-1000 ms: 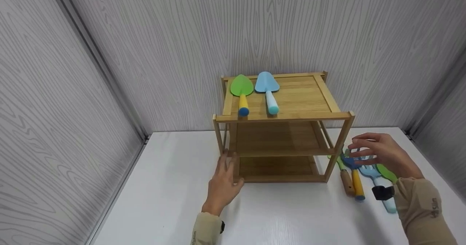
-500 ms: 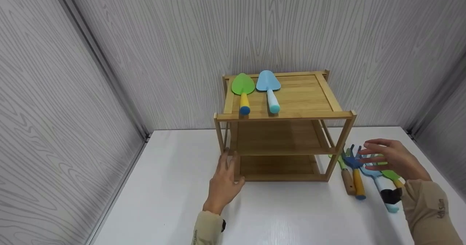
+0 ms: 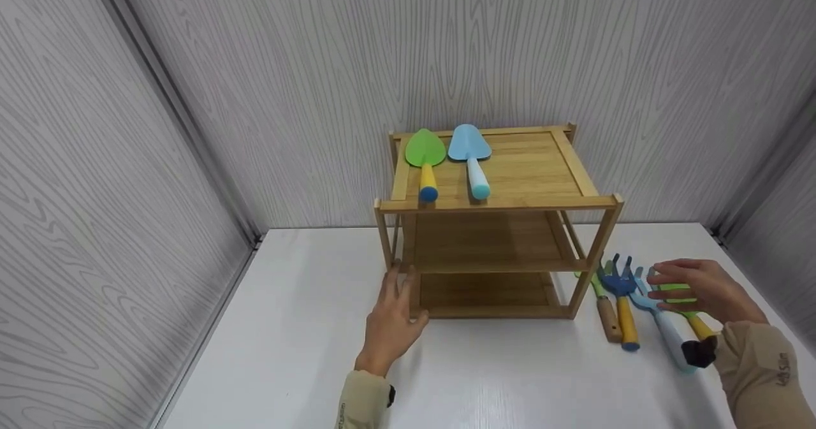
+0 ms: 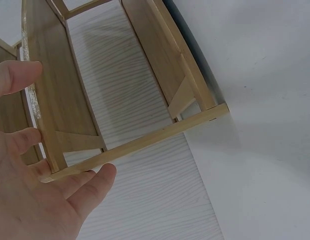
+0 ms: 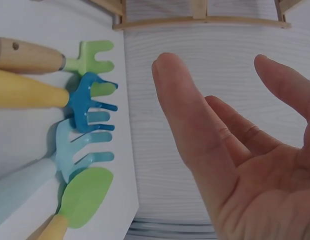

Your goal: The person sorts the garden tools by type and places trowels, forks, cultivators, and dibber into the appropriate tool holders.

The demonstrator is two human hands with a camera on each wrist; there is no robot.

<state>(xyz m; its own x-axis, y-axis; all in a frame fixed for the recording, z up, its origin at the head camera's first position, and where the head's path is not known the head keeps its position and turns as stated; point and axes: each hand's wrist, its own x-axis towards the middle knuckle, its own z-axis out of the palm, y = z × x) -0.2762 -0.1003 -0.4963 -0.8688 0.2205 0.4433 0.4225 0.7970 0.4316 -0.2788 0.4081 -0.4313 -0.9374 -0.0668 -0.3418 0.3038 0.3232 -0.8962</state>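
Observation:
A three-tier wooden rack (image 3: 497,266) stands against the back wall. On its top shelf lie a green trowel (image 3: 426,150) with a yellow handle and a light blue trowel (image 3: 470,143). My left hand (image 3: 390,327) rests at the rack's left front corner, thumb apart from the fingers, which touch the post by the middle shelf. To the right of the rack, my right hand (image 3: 707,289) hovers with loosely bent fingers over several garden tools. They are a green fork (image 5: 90,59) with a wooden handle, a blue rake (image 5: 85,102), a light blue fork (image 5: 70,147) and a green trowel (image 5: 89,197).
The tools lie side by side on the white table (image 3: 306,327), handles towards the front. A grey wood-grain wall (image 3: 306,97) rises behind the table, with side panels at left and right. The rack's middle and bottom shelves face the front.
My right hand has moved right and slightly nearer, from beside the rack to above the outer tools, uncovering the blue rake. My left hand stays at the rack's corner.

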